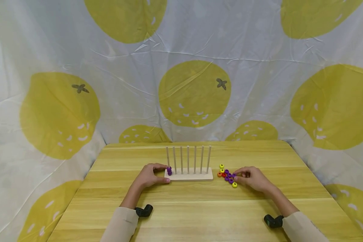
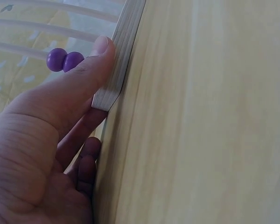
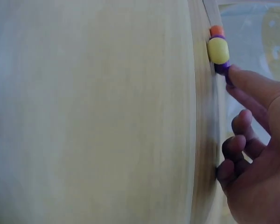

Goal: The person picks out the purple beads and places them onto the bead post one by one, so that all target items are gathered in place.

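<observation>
A pale wooden peg board [image 1: 190,176] with a row of several upright pegs stands on the table. Purple beads [image 1: 169,171] are stacked on its leftmost peg; two of them [image 2: 65,59] show in the left wrist view. My left hand [image 1: 149,175] grips the board's left end, thumb on the front edge and fingers behind. To the right of the board, my right hand [image 1: 253,178] pinches a purple bead [image 1: 234,175] between thumb and index finger, at the edge of a loose bead cluster. In the right wrist view that bead is mostly hidden by the thumb.
The cluster holds several purple beads [image 1: 227,178], yellow beads [image 1: 234,185], a red bead [image 1: 224,175] and an orange bead [image 1: 219,174]. All lie on the wooden table [image 1: 187,215]. A lemon-patterned curtain [image 1: 196,94] hangs behind and beside the table.
</observation>
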### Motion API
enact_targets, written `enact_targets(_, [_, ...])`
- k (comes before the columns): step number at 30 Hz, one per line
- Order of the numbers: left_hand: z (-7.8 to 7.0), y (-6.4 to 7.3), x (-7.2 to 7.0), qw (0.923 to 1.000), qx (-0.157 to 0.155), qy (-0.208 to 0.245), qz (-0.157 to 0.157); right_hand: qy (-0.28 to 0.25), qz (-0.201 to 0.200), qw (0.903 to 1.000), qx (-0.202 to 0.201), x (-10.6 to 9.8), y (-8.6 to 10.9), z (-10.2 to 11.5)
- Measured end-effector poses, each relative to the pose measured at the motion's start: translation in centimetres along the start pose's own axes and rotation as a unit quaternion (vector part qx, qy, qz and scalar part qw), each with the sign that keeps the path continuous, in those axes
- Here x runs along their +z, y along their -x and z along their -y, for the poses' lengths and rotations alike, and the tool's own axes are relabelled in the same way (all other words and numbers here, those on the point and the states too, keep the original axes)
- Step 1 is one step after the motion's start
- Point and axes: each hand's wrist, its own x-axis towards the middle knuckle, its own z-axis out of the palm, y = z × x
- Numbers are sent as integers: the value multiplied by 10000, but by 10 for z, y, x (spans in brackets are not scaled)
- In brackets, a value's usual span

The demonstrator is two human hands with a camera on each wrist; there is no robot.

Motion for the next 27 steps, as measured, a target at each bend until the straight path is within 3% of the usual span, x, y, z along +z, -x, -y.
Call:
enact_targets(20, [-1,1,-1,10000,48,-3,59,2,-394,9984,-409,-21,-16,27])
enact_targets(27, [-1,1,-2,9999,74,-4,75,-134,-404,9984,-382,-31,-21,43])
